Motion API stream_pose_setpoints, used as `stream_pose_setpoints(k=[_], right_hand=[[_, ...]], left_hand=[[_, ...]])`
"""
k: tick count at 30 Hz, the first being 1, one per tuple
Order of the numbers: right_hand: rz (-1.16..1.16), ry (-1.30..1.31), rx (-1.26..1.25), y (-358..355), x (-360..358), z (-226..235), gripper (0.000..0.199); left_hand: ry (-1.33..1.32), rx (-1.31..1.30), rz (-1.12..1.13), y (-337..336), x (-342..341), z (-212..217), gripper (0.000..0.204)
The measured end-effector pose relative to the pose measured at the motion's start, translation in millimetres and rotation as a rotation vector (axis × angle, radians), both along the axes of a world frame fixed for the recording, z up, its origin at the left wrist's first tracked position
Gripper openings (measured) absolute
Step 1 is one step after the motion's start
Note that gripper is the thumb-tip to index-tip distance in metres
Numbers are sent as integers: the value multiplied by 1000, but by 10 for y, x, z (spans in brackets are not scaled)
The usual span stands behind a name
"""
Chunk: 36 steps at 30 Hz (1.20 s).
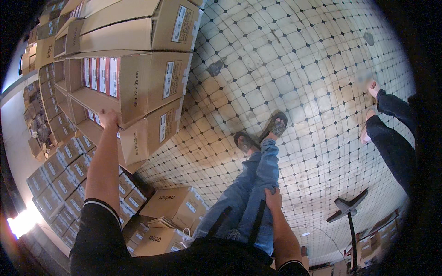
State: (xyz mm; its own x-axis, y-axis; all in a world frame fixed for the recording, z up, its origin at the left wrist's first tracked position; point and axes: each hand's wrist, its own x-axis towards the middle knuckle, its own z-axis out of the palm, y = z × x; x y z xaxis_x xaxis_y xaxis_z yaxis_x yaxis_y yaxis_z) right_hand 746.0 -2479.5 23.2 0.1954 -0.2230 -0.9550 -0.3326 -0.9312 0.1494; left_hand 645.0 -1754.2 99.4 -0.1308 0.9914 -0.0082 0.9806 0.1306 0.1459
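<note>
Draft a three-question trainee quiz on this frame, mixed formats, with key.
1. Which of the wearer's hands is at the open cartons?
2. True or false: the right hand rests on the blue jeans.
3. The nearby person's trousers are:
a) white
b) dark
c) red

Key
1. The left hand
2. True
3. b
</note>
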Motion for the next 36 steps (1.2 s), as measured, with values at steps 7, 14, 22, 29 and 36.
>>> stream_pose_setpoints(k=[7,14,22,29,36], right_hand=[[16,8,29,77,114,-6,79],[67,-43,54,165,301,-17,76],[697,-80,35,1084,1306,-785,49],[-421,-432,1470,5080,2516,-223,49],[-384,-328,1388,6148,2612,810,80]], left_hand=[[-213,-4,-32,343,-455,-262,64],[-97,-3,17,66,-170,-102,62],[65,-24,58,-315,248,149,63],[-10,-1,75,-378,355,158,59],[96,-23,-7,-355,343,203,57]])
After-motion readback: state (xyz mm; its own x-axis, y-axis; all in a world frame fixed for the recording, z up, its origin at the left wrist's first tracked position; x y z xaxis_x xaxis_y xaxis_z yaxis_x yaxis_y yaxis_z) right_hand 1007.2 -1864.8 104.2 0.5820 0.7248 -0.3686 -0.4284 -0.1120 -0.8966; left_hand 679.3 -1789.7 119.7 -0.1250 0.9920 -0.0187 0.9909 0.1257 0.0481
